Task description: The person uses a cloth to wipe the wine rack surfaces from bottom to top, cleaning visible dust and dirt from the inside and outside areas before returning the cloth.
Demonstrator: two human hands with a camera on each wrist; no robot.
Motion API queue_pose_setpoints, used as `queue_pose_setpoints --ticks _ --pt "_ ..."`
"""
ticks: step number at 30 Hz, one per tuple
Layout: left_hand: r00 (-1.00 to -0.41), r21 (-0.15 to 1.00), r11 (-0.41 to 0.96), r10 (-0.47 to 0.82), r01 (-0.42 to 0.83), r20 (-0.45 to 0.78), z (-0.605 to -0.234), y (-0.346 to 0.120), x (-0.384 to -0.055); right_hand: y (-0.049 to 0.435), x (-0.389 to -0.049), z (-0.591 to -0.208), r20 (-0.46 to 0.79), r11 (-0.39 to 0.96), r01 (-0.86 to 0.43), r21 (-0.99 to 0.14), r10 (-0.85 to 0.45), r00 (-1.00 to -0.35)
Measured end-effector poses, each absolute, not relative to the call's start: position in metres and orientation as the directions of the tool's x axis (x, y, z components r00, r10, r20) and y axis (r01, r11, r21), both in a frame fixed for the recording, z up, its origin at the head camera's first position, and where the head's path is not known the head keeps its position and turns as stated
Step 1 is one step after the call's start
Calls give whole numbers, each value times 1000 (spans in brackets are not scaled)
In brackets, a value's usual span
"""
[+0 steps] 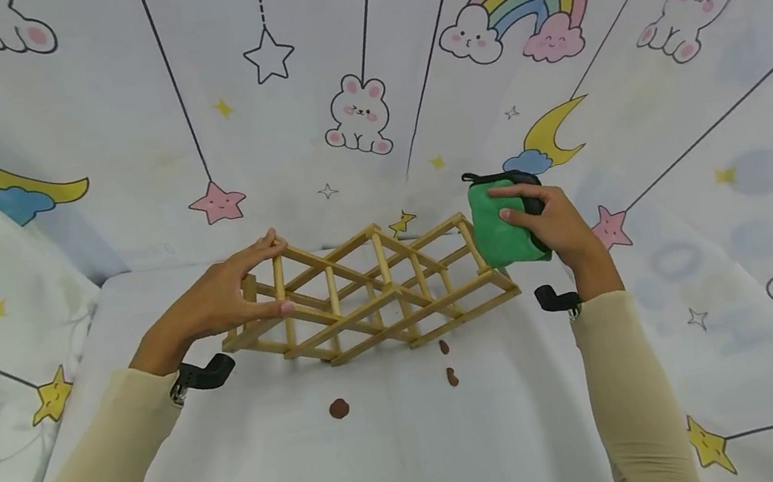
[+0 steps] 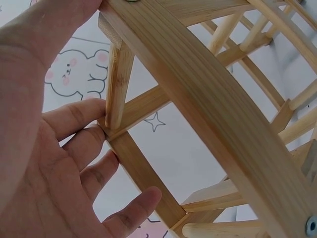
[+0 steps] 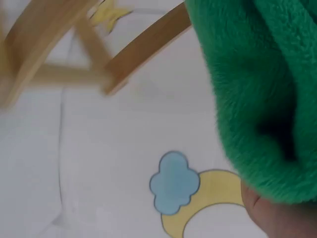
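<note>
A folding lattice rack [image 1: 386, 287] of pale wooden slats and dowels stands on the white surface. My left hand [image 1: 224, 296] grips its left end, thumb on the near side and fingers at the far side. In the left wrist view, fingertips [image 2: 96, 134] touch the rack's frame [image 2: 198, 94] beside a dowel. My right hand [image 1: 553, 219] holds a green plush cloth [image 1: 501, 223] with black trim and a small black loop, at the rack's right end. The cloth [image 3: 262, 99] hangs in folds in the right wrist view, hiding most of that hand.
A round brown spot [image 1: 339, 409] and two smaller brown spots [image 1: 451, 376] lie in front of the rack on the white surface [image 1: 392, 468]. Behind and at the sides rises a white sheet [image 1: 130, 105] printed with bunnies, stars, moons and a rainbow.
</note>
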State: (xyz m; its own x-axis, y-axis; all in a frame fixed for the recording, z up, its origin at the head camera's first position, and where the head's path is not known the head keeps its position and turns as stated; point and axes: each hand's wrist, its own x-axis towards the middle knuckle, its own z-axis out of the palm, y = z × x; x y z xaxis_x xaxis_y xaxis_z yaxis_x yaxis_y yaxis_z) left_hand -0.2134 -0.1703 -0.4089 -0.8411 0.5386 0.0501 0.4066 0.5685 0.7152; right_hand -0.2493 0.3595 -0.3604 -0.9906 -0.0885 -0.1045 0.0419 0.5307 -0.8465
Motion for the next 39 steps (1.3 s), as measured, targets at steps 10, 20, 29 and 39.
queue_pose_setpoints --ticks 10,20,29,39 --pt "-841 717 564 537 410 59 -407 -169 -212 365 -257 -365 -235 726 -30 -687 -261 -936" --pt "-850 716 574 525 398 52 -409 -171 -212 366 -255 -364 -213 733 -61 -678 -275 -938" --pt "-847 717 572 529 399 50 -407 -170 -212 382 -246 -372 -162 592 67 -803 -108 -981" --pt "-844 723 564 535 400 50 -408 -168 -212 412 -243 -412 -278 708 156 -689 -59 -959"
